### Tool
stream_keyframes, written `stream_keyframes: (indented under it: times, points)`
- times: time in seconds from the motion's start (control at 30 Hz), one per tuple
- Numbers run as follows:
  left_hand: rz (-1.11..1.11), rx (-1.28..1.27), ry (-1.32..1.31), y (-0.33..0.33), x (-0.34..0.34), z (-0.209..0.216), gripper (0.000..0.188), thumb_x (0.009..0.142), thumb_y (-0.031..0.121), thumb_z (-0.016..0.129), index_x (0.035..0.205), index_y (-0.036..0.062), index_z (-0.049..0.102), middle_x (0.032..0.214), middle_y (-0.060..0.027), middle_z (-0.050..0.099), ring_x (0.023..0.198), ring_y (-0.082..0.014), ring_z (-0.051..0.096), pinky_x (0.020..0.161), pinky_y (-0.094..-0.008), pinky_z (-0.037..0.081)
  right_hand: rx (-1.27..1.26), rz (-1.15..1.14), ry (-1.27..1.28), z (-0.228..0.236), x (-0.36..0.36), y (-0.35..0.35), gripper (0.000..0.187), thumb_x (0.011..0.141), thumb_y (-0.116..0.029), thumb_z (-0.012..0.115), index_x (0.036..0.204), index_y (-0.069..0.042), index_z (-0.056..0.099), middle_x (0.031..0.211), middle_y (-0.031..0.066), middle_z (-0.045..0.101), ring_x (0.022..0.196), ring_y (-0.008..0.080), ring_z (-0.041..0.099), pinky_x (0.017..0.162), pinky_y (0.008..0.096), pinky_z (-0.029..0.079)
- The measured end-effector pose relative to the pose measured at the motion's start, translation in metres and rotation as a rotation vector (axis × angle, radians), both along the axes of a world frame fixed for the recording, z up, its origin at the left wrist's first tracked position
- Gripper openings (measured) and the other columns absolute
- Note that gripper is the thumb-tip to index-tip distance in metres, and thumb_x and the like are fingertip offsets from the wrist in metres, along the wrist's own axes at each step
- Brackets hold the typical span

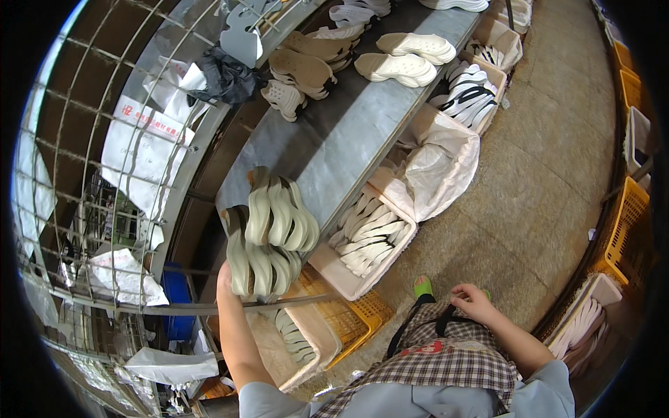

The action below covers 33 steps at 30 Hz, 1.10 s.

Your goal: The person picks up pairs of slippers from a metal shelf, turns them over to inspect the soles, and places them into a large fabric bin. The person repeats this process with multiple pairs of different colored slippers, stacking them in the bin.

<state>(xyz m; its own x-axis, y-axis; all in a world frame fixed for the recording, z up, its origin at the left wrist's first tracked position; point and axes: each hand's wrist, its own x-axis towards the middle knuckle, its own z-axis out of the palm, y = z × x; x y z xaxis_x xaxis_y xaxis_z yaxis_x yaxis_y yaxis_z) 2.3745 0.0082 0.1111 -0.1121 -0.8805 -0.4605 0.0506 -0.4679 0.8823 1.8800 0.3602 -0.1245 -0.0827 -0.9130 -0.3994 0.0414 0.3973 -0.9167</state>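
Two rows of pale grey-green shoe soles [282, 216] stand on edge at the near end of a long metal table [327, 153]. My left hand [225, 275] is against the left side of the nearer row of soles [259, 268]; its fingers are hidden behind them, so their grip does not show. In front of my checked apron [446, 359], my right hand [472, 301] hangs above the floor. Its fingers are loosely bent, the thumb sits slightly apart, and nothing shows in it. A black strap [444, 320] lies just below that hand.
Cream shoes [404, 59] and tan ones [303, 70] sit farther up the table. Lined crates of soles [369, 237] line its right side. A yellow crate [366, 320] is near my legs. Wire mesh [83, 139] rises at left; more crates [627, 223] stand across the aisle.
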Motion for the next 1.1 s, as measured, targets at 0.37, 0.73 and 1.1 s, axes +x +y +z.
stream_keyframes:
  times: [0.37, 0.73, 1.1]
  points:
    - [0.606, -0.426, -0.844, 0.040, -0.030, 0.062, 0.038, 0.093, 0.029, 0.055, 0.121, 0.0041, 0.050, 0.108, -0.0118, 0.060, 0.095, -0.0223, 0.058, 0.081, -0.0340, 0.047, 0.041, 0.032, 0.211, -0.001, -0.061, 0.057, 0.034, 0.082, -0.018, 0.067, 0.109, 0.002, 0.058, 0.103, 0.0143, 0.059, 0.083, 0.0223, 0.062, 0.075, 0.0337, 0.051]
    - [-0.411, -1.635, -0.974, 0.131, -0.307, 0.069, 0.023, 0.080, 0.004, 0.063, 0.103, 0.0004, 0.060, 0.109, -0.0158, 0.060, 0.101, -0.0271, 0.058, 0.087, -0.0342, 0.047, 0.050, -0.100, 0.197, -0.031, -0.088, 0.053, 0.031, 0.082, -0.019, 0.066, 0.105, 0.001, 0.060, 0.098, 0.0150, 0.062, 0.084, 0.0237, 0.062, 0.075, 0.0349, 0.050]
    - [0.087, -0.538, 0.061, -0.164, -0.432, -0.059, 0.066, 0.089, 0.018, 0.063, 0.140, 0.0064, 0.024, 0.133, -0.0123, 0.043, 0.109, -0.0247, 0.052, 0.092, -0.0373, 0.042, 0.231, -0.309, 0.190, -0.052, -0.106, 0.015, 0.030, 0.081, -0.016, 0.066, 0.105, 0.001, 0.060, 0.099, 0.0151, 0.060, 0.082, 0.0248, 0.063, 0.073, 0.0352, 0.051]
